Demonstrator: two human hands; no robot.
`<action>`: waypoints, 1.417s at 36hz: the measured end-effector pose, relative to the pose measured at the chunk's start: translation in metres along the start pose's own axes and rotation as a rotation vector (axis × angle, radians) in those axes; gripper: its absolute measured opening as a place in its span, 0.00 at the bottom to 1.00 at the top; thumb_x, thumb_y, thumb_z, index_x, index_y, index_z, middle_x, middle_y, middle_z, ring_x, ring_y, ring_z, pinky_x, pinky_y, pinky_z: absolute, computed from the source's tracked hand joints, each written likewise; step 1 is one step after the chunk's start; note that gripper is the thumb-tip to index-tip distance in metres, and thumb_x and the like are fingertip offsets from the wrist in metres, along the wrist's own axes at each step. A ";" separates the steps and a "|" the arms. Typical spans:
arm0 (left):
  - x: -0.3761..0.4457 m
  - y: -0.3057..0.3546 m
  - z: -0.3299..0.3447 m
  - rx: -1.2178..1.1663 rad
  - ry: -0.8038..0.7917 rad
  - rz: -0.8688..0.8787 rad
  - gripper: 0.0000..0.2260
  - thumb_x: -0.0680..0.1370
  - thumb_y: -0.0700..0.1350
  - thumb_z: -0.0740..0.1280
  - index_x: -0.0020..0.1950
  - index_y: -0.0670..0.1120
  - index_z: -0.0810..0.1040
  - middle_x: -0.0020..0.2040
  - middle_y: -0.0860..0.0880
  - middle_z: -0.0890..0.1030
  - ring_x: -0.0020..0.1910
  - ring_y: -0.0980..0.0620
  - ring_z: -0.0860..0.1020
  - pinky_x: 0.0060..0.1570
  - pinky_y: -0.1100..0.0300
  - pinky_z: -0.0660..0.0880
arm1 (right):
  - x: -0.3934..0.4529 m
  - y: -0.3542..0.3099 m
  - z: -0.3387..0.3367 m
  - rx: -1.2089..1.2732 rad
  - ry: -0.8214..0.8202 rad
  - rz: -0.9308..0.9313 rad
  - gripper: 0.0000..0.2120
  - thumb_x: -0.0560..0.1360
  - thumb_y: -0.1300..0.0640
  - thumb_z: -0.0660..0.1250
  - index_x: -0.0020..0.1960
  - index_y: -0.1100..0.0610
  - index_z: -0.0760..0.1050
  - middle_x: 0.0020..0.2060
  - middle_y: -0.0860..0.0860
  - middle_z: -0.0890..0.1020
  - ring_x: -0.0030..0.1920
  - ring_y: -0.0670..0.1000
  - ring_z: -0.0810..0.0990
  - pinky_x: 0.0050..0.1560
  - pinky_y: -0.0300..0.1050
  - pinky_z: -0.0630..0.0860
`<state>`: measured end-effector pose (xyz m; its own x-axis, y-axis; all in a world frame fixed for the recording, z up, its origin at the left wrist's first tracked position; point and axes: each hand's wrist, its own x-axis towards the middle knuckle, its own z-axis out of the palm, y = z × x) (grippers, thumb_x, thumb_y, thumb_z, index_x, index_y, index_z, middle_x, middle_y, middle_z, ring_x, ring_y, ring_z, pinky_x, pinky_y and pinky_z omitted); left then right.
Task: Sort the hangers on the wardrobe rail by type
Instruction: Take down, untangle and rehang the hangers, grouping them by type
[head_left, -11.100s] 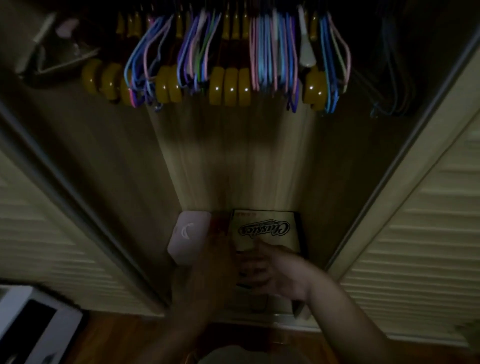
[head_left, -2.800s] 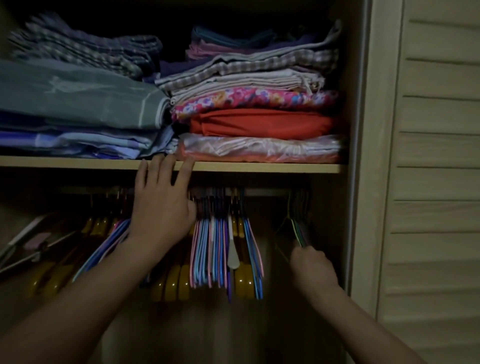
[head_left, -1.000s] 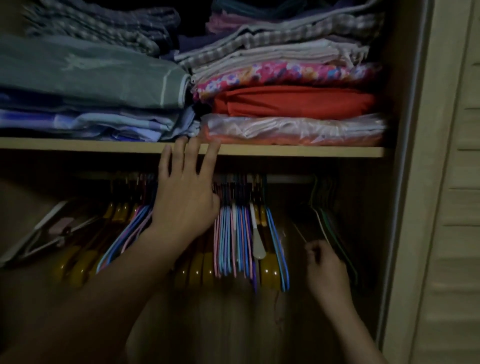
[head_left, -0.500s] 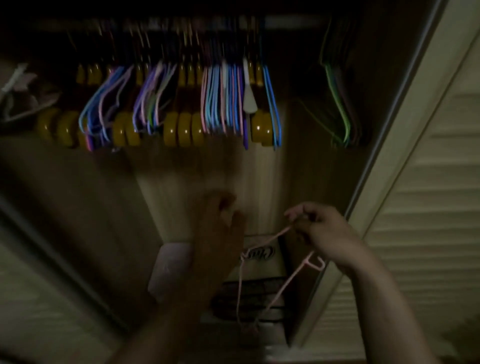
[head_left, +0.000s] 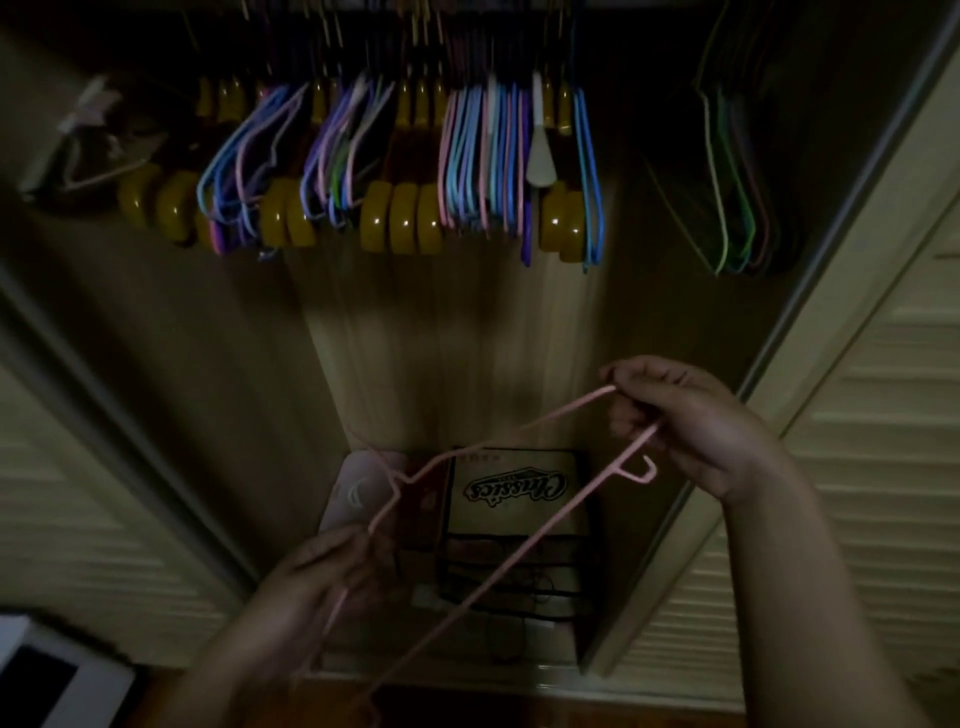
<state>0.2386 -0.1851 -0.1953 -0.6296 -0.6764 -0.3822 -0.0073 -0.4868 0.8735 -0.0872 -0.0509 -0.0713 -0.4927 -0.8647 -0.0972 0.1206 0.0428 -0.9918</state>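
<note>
Below the wardrobe rail, a pink wire hanger is held off the rail in both hands, in front of the open wardrobe and above the printed box on its floor. One end of the hanger is pinched by the right hand, whose fingers are curled round the wire where the upper arm and the bottom bar meet; a small side hook is seen just beneath that grip. The wire on the opposite side is gripped by the left hand, fingers closed about it, though blur leaves the exact hold unclear. The long axis of the hanger is thus laid on a diagonal, from the right hand, nearer the rail, down to the lower edge of the view beside the left hand. The neck is turned away from the rail, towards the box.

Two kinds are mingled on the rail: thin coloured wire hangers and chunky amber hangers. A separate wire group is hung at the rail's far right, well apart from the mixed run.

It is judged that the hanger must be turned upright before rehanging. The right hand lies nearer that wire group, where the pink hanger probably belongs.
</note>
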 end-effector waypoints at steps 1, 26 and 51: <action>-0.003 0.006 -0.003 -0.026 -0.017 0.005 0.09 0.78 0.36 0.59 0.44 0.36 0.78 0.31 0.44 0.77 0.29 0.53 0.78 0.40 0.50 0.83 | 0.009 0.012 -0.002 -0.086 0.086 0.037 0.07 0.79 0.60 0.65 0.46 0.56 0.82 0.38 0.57 0.83 0.38 0.52 0.80 0.40 0.43 0.77; 0.052 0.032 0.087 -0.023 0.223 -0.159 0.15 0.83 0.44 0.62 0.68 0.38 0.73 0.46 0.41 0.79 0.42 0.42 0.79 0.38 0.50 0.79 | -0.026 0.095 0.099 -0.632 -0.394 0.298 0.09 0.80 0.50 0.64 0.46 0.52 0.79 0.37 0.45 0.79 0.37 0.41 0.78 0.39 0.35 0.70; -0.009 0.306 0.171 1.047 0.605 1.470 0.21 0.79 0.44 0.64 0.73 0.47 0.70 0.69 0.45 0.70 0.69 0.50 0.67 0.69 0.61 0.64 | -0.021 -0.082 0.014 -1.016 0.655 -0.059 0.10 0.82 0.53 0.58 0.47 0.55 0.75 0.37 0.52 0.76 0.39 0.55 0.76 0.40 0.45 0.72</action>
<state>0.1092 -0.2339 0.1273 -0.2587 -0.3731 0.8910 -0.3419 0.8980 0.2768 -0.0744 -0.0433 0.0130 -0.8529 -0.4742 0.2183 -0.5040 0.6393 -0.5807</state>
